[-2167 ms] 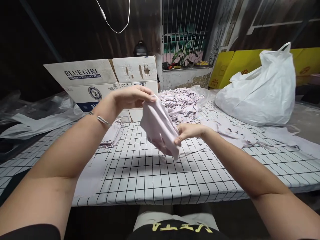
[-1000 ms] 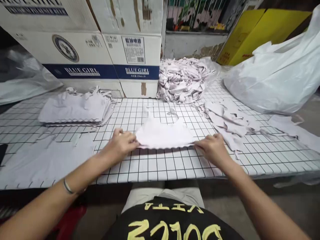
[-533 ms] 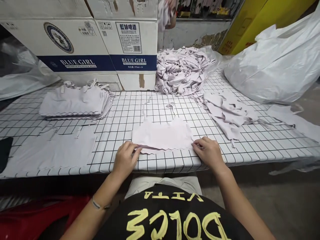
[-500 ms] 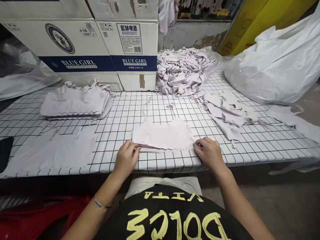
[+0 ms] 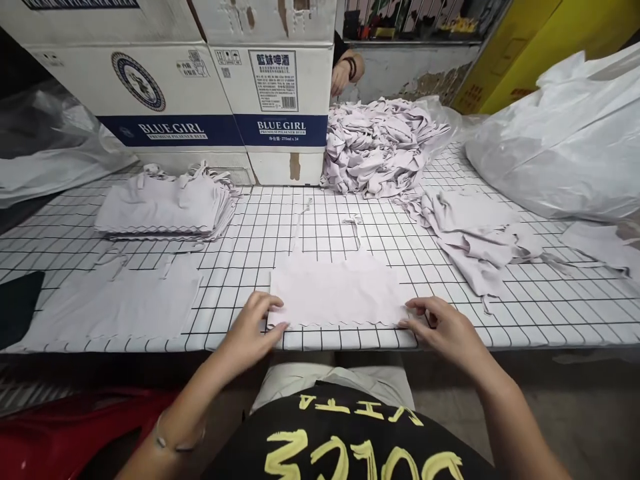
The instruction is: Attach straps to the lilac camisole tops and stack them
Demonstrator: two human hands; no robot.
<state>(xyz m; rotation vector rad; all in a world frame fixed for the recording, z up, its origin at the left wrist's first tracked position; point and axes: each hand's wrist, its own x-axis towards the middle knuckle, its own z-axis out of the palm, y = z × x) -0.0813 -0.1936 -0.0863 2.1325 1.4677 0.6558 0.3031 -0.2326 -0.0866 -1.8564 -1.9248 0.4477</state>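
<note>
A pale pink camisole (image 5: 340,293) lies flat near the table's front edge, its wavy hem toward me and its thin straps stretching away. My left hand (image 5: 255,327) touches its lower left corner, thumb and fingers apart. At the lower right corner, my right hand (image 5: 440,327) rests with fingertips against the side edge, also spread and not gripping. To the left, another camisole (image 5: 120,300) is laid out flat. Behind that one sits a neat stack of folded camisoles (image 5: 160,207).
White beer cartons (image 5: 175,87) stand at the back left. Beside them is a heap of crumpled garments (image 5: 380,143), with a co-worker's hand (image 5: 343,75) above it. Loose garments (image 5: 475,233) and a white plastic bag (image 5: 555,147) occupy the right of the checked table (image 5: 240,280).
My hands have let go of the hem corners and opened. The camisole's front hem now lies flat, closing the gap between its layers. A co-worker's hand has appeared behind the cartons.
</note>
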